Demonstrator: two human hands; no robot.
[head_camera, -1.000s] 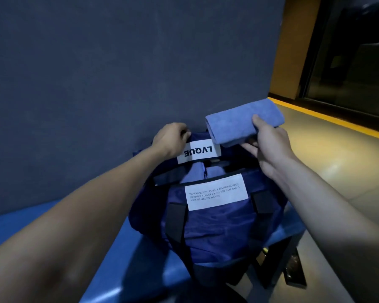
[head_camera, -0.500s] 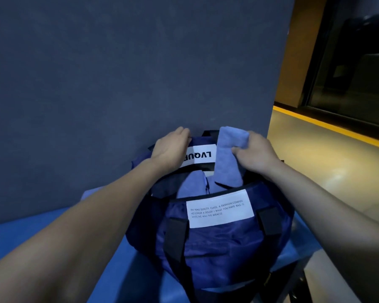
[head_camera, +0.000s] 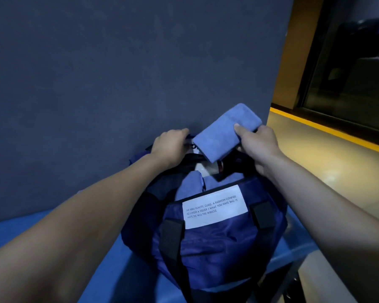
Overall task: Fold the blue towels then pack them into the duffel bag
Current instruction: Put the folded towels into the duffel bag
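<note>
Two hands work at the mouth of a navy bag (head_camera: 217,254) that sits on a blue surface (head_camera: 123,278) against a dark wall (head_camera: 118,73). The right hand (head_camera: 258,145) pinches a folded blue towel (head_camera: 225,132), thumb on top and fingers curled beneath its near right edge. From that pinch the towel reaches up and to the left, tilted, with its low corner hanging just over the open mouth. It is above the bag, not in it.

Left of the towel, the left hand (head_camera: 171,147) curls over the far rim of the bag, fingers closed on the fabric there; the towel's left edge comes close to its fingertips, though whether they touch cannot be told.

Below the right hand's hold, inside the opening, more blue towelling (head_camera: 190,189) shows, already lying in the bag. Nearer the person than that, a white label (head_camera: 214,206) with printed text is sewn on the near wall, between two black strap (head_camera: 171,239) ends. Right of the grip, well apart, a yellow floor stripe (head_camera: 328,130) runs under a dark window.
</note>
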